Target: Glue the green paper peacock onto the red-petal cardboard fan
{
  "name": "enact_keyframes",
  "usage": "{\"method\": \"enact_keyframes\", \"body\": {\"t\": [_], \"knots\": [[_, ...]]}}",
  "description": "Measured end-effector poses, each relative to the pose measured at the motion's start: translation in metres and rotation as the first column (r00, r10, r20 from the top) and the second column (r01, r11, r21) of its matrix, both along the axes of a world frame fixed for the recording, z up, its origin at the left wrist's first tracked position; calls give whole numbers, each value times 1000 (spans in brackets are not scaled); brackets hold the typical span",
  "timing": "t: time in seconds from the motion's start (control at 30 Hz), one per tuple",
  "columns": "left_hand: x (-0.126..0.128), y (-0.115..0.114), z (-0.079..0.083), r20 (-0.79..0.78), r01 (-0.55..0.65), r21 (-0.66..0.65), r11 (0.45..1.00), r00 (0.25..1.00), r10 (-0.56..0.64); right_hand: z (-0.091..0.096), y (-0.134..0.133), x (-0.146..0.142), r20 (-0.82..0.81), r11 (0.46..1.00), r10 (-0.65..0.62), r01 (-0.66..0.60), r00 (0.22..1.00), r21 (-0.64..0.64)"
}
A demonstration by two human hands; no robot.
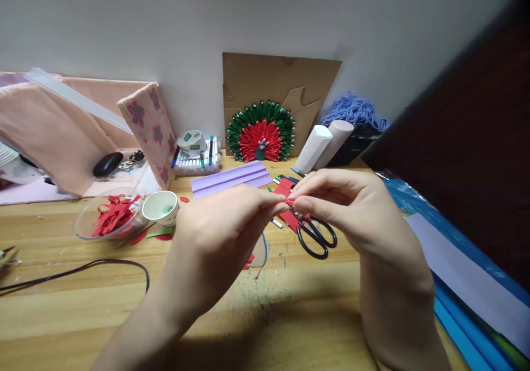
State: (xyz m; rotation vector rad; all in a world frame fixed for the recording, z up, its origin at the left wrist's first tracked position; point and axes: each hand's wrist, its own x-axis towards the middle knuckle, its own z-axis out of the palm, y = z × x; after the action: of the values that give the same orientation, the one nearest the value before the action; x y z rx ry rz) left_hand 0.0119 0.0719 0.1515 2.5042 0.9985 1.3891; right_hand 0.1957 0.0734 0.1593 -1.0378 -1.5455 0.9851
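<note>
My left hand (223, 233) and my right hand (348, 205) meet above the wooden table (83, 305), fingertips pinched together on a small red paper piece (289, 201). Most of that piece is hidden by the fingers. Black-handled scissors (315, 234) lie on the table just beneath my right hand. A clear bowl of red paper scraps (111, 216) and a white paper cup (160, 207) stand to the left. A folded purple paper sheet (232, 179) lies behind my hands.
A red and green fan-shaped craft (260, 132) leans on cardboard (281, 78) at the wall. A marker box (196, 161), two white rolls (323, 144), blue yarn (355, 111) and pink fabric (53, 128) line the back. Blue sheets (464, 305) lie right, a black cable (83, 269) left.
</note>
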Motion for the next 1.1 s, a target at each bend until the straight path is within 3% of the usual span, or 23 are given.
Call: {"method": "enact_keyframes", "body": {"t": [0.1, 0.2, 0.5, 0.93, 1.1], "knots": [[0, 0, -1, -18, -12, 51, 999, 1000, 13, 0, 0, 1, 17, 999, 24, -24, 1000, -31], [0, 1, -1, -16, 8, 22, 1000, 1000, -8, 1, 0, 1, 23, 999, 36, -36, 999, -22], [1, 3, 0, 28, 49, -50, 998, 998, -47, 1, -7, 2, 120, 977, -51, 25, 991, 213], [0, 1, 0, 87, 77, -76, 994, 994, -70, -1, -12, 2, 209, 906, -143, 43, 967, 421], [-2, 0, 0, 124, 96, -176, 980, 989, -75, 0, -14, 0, 220, 899, -150, 41, 964, 436]]}}
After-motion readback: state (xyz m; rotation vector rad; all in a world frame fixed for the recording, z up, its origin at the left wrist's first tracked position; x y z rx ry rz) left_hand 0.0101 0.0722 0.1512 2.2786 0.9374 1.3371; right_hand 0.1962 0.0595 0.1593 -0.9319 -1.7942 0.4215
